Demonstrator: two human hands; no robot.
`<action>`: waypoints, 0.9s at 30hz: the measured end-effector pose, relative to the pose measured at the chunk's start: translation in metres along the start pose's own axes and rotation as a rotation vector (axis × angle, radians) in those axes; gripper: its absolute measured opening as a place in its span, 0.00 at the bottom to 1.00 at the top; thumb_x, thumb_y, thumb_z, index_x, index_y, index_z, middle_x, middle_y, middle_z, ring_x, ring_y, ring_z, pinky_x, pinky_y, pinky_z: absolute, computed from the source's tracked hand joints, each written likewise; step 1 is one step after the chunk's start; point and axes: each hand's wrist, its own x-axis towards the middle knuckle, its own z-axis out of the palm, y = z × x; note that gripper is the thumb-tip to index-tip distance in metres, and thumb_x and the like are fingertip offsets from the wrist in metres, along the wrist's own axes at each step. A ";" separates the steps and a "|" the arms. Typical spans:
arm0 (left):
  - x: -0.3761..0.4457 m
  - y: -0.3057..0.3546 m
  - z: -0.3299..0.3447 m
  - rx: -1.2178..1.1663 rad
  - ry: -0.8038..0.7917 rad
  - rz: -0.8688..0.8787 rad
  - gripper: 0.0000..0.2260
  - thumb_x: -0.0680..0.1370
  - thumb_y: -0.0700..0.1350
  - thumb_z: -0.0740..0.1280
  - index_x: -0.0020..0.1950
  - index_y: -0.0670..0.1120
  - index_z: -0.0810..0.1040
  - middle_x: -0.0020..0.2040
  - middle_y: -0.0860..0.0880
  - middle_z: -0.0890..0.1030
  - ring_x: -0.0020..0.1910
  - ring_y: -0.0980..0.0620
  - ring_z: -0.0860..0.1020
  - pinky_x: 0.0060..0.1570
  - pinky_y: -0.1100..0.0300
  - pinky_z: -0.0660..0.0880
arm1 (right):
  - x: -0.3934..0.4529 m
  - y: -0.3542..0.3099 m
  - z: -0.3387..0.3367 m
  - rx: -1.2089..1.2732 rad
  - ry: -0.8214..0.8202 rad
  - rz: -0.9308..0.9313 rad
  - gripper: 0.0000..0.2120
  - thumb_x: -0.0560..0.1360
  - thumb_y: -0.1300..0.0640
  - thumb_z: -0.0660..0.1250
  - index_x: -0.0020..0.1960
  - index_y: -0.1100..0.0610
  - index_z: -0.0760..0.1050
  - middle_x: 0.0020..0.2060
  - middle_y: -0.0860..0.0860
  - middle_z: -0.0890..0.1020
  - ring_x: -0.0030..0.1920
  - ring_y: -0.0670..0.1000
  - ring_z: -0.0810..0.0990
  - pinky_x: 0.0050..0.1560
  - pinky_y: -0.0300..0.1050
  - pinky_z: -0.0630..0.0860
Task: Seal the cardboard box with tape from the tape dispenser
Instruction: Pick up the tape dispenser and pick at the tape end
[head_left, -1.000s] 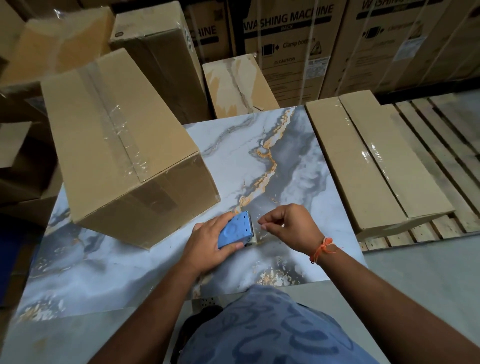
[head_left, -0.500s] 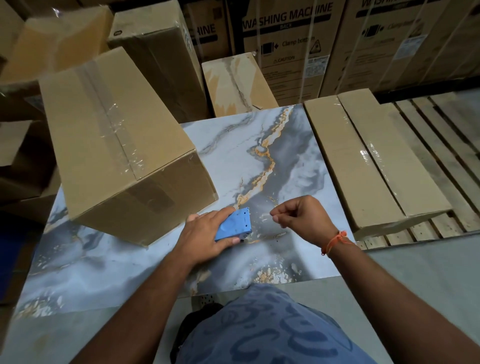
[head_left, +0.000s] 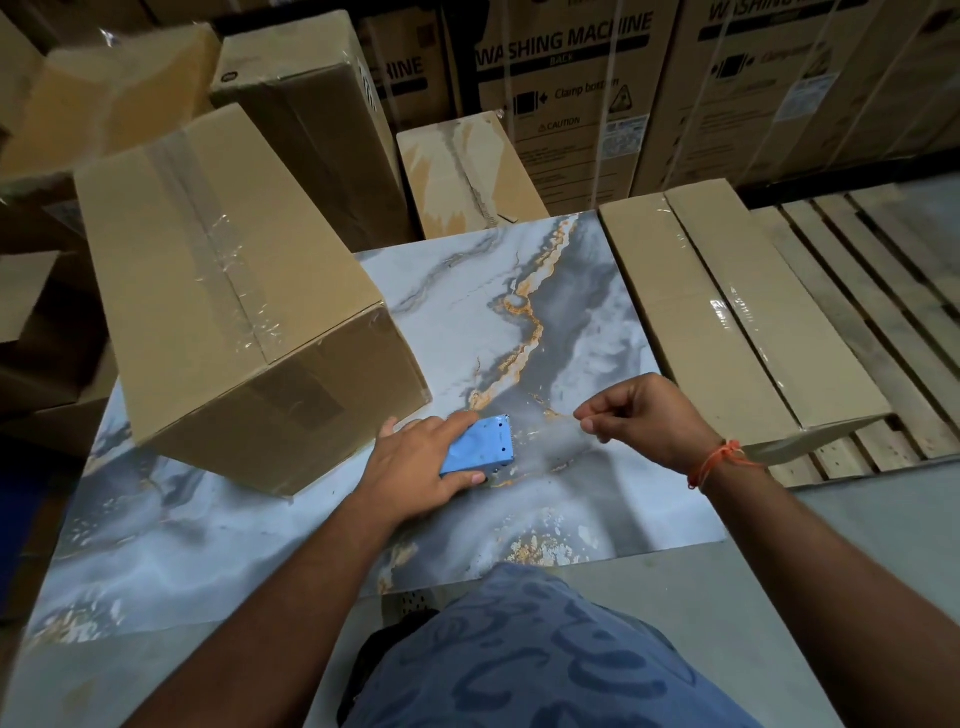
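Observation:
A large cardboard box (head_left: 228, 291) lies tilted on the left of the marble-patterned table (head_left: 467, 301), with clear tape running along its top seam. Just right of its near corner, my left hand (head_left: 421, 467) grips a blue tape dispenser (head_left: 478, 446) against the tabletop. A strip of clear tape (head_left: 545, 434) stretches from the dispenser's toothed edge to my right hand (head_left: 644, 415), which pinches the tape's free end between thumb and fingers.
A long flat taped carton (head_left: 727, 312) lies on a wooden pallet (head_left: 883, 291) at the right. More cartons, some printed "WASHING MACHINE" (head_left: 566, 78), are stacked behind the table and at the left. Bare marble surface shows in the middle and near left.
My right hand has moved right, away from the dispenser, drawing out a longer strip of tape. My left hand and the dispenser have stayed nearly in place.

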 end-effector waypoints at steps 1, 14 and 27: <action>0.001 0.003 -0.001 -0.001 -0.007 -0.005 0.32 0.74 0.71 0.61 0.75 0.63 0.60 0.66 0.54 0.79 0.67 0.48 0.76 0.72 0.39 0.62 | -0.001 0.002 -0.005 0.003 0.009 -0.001 0.05 0.72 0.64 0.76 0.47 0.60 0.87 0.31 0.43 0.86 0.32 0.42 0.83 0.41 0.32 0.80; 0.019 0.055 -0.007 0.137 -0.082 -0.001 0.30 0.75 0.70 0.65 0.73 0.62 0.63 0.67 0.50 0.78 0.68 0.46 0.75 0.72 0.37 0.58 | -0.020 0.027 -0.040 0.016 0.065 0.047 0.06 0.72 0.66 0.76 0.48 0.61 0.87 0.37 0.52 0.88 0.32 0.40 0.83 0.38 0.29 0.78; 0.047 0.099 -0.003 0.292 -0.174 0.056 0.26 0.75 0.64 0.67 0.70 0.57 0.69 0.60 0.47 0.81 0.60 0.43 0.79 0.63 0.46 0.68 | -0.024 0.068 -0.039 -0.066 0.150 0.120 0.06 0.73 0.62 0.75 0.49 0.54 0.86 0.35 0.47 0.87 0.37 0.45 0.86 0.38 0.24 0.75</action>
